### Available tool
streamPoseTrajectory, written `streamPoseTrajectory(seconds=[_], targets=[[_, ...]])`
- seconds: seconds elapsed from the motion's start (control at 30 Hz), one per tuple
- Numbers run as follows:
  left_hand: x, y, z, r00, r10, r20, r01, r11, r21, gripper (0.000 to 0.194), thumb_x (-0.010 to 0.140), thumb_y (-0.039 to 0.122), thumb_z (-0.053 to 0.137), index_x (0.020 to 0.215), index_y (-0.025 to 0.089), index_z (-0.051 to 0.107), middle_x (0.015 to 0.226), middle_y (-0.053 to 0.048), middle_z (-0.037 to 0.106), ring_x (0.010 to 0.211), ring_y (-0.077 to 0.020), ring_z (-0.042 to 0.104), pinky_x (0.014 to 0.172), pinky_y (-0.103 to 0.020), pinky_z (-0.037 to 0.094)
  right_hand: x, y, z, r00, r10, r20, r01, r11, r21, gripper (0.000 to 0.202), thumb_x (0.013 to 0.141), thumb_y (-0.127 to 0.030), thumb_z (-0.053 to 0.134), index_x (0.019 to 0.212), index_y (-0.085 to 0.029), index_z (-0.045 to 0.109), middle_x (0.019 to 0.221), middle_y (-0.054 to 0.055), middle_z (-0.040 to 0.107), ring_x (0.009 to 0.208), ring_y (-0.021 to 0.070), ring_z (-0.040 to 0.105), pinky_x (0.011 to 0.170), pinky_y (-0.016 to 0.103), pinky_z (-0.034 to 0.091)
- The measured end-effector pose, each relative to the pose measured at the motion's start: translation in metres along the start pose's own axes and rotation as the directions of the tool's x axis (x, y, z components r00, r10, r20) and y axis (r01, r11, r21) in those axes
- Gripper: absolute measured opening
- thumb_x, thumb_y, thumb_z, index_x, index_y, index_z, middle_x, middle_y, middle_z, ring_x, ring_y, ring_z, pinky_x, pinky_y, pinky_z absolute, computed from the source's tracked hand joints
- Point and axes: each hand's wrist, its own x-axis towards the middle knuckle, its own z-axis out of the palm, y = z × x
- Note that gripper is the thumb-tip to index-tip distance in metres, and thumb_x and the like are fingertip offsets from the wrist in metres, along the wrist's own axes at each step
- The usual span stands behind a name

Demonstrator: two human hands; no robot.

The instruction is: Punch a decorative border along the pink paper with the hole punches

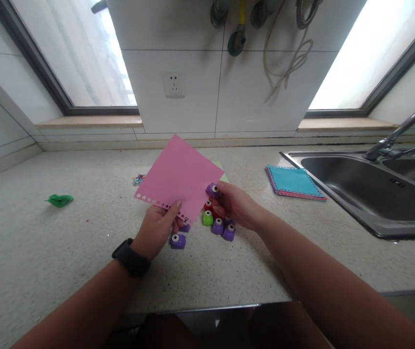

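Note:
A pink square sheet (pixel 180 177) is held up over the counter, with a row of small punched shapes along its lower left edge. My left hand (pixel 158 228) pinches that edge, thumb on top. In my right hand (pixel 234 203) is a purple craft punch (pixel 212 190), at the sheet's right edge. Below it on the counter stand a green punch (pixel 207 218), a red punch (pixel 207 206), partly hidden, and purple punches (pixel 229 232). Another purple punch (pixel 177 241) lies just below my left hand. Behind the pink sheet a pale green sheet (pixel 224 177) shows in part.
A stack of blue and pink punched sheets (pixel 294 181) lies at the right, beside the metal sink (pixel 356 186). Colourful paper bits (pixel 138 180) lie left of the pink sheet. A green crumpled item (pixel 60 200) rests at the far left. The counter's front edge (pixel 225 306) runs below.

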Motion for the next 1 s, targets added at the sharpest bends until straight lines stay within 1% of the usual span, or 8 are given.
streamPoseTrajectory(seconds=[0.07, 0.13, 0.23, 0.37, 0.5, 0.63, 0.73, 1.0], targets=[[-0.0001, 0.0003, -0.0001, 1.0, -0.001, 0.003, 0.001, 1.0, -0.004, 0.048, 0.089, 0.047, 0.059, 0.054, 0.014, 0.063, 0.045, -0.003, 0.057, 0.041, -0.0117, 0.05, 0.045, -0.024, 0.038, -0.0008, -0.002, 0.0018, 1.0, 0.004, -0.004, -0.004, 0.999, 0.041, 0.031, 0.088, -0.047, 0.056, 0.074, -0.022, 0.046, 0.06, -0.005, 0.042, 0.047, 0.0096, 0.033, 0.045, 0.024, 0.023], [-0.0006, 0.0016, -0.0001, 1.0, 0.004, 0.001, -0.004, 1.0, -0.007, 0.049, 0.089, 0.047, 0.059, 0.053, 0.014, 0.064, 0.044, -0.003, 0.057, 0.041, -0.0122, 0.051, 0.045, -0.025, 0.039, -0.0018, -0.0027, 0.0032, 1.0, -0.015, -0.009, 0.016, 0.999, 0.036, 0.032, 0.087, -0.048, 0.061, 0.076, -0.021, 0.047, 0.063, -0.005, 0.043, 0.049, 0.0089, 0.034, 0.046, 0.024, 0.023], [-0.0014, 0.0043, 0.0001, 1.0, 0.0, -0.005, 0.0, 1.0, -0.005, 0.05, 0.088, 0.047, 0.06, 0.05, 0.015, 0.062, 0.043, -0.004, 0.056, 0.041, -0.013, 0.051, 0.046, -0.026, 0.04, -0.0023, -0.0006, 0.0041, 0.999, -0.041, -0.007, 0.041, 0.999, -0.01, 0.037, 0.087, -0.054, 0.063, 0.079, -0.021, 0.049, 0.064, -0.004, 0.045, 0.05, 0.0083, 0.035, 0.046, 0.024, 0.023], [-0.0013, 0.0046, -0.0003, 1.0, -0.023, 0.005, 0.023, 1.0, -0.013, 0.052, 0.087, 0.049, 0.06, 0.048, 0.015, 0.062, 0.041, -0.003, 0.054, 0.041, -0.0127, 0.051, 0.046, -0.026, 0.04, -0.0013, 0.0029, 0.0044, 0.997, -0.078, -0.022, 0.078, 0.997, -0.014, 0.037, 0.086, -0.054, 0.065, 0.079, -0.02, 0.051, 0.064, -0.005, 0.044, 0.049, 0.0075, 0.035, 0.046, 0.023, 0.023], [-0.0012, 0.0015, -0.0012, 0.999, -0.024, 0.045, 0.026, 0.999, -0.046, 0.051, 0.085, 0.051, 0.062, 0.051, 0.014, 0.062, 0.043, -0.002, 0.054, 0.04, -0.011, 0.048, 0.044, -0.024, 0.038, -0.0014, 0.0012, 0.0059, 0.997, -0.06, -0.049, 0.06, 0.998, -0.003, 0.038, 0.084, -0.051, 0.069, 0.074, -0.02, 0.051, 0.062, -0.005, 0.045, 0.047, 0.0071, 0.034, 0.045, 0.024, 0.021], [-0.0016, -0.0013, -0.0015, 0.997, 0.001, 0.071, 0.006, 0.995, -0.096, 0.041, 0.082, 0.047, 0.069, 0.059, 0.015, 0.06, 0.048, -0.001, 0.057, 0.04, -0.0099, 0.047, 0.041, -0.023, 0.035, -0.0021, -0.0016, 0.0068, 0.996, -0.036, -0.078, 0.035, 0.999, -0.011, 0.039, 0.082, -0.051, 0.071, 0.071, -0.019, 0.052, 0.06, -0.004, 0.047, 0.047, 0.0074, 0.036, 0.045, 0.024, 0.021], [-0.0016, -0.0016, -0.0012, 0.998, 0.012, 0.063, -0.005, 0.995, -0.103, 0.037, 0.081, 0.045, 0.071, 0.062, 0.015, 0.06, 0.05, 0.0, 0.059, 0.04, -0.0096, 0.047, 0.041, -0.022, 0.036, -0.0023, -0.002, 0.0067, 0.996, -0.028, -0.088, 0.026, 0.999, -0.022, 0.04, 0.082, -0.052, 0.071, 0.07, -0.019, 0.052, 0.06, -0.004, 0.048, 0.047, 0.0076, 0.037, 0.045, 0.025, 0.021], [-0.0014, 0.0008, 0.0004, 1.0, 0.01, 0.011, -0.009, 0.996, -0.087, 0.043, 0.083, 0.046, 0.068, 0.054, 0.014, 0.061, 0.047, -0.003, 0.058, 0.04, -0.0102, 0.048, 0.041, -0.024, 0.037, -0.0029, 0.0015, 0.0086, 0.997, -0.033, -0.064, 0.025, 0.991, -0.13, 0.036, 0.088, -0.05, 0.065, 0.074, -0.018, 0.055, 0.059, -0.004, 0.048, 0.047, 0.0077, 0.037, 0.044, 0.025, 0.021]])
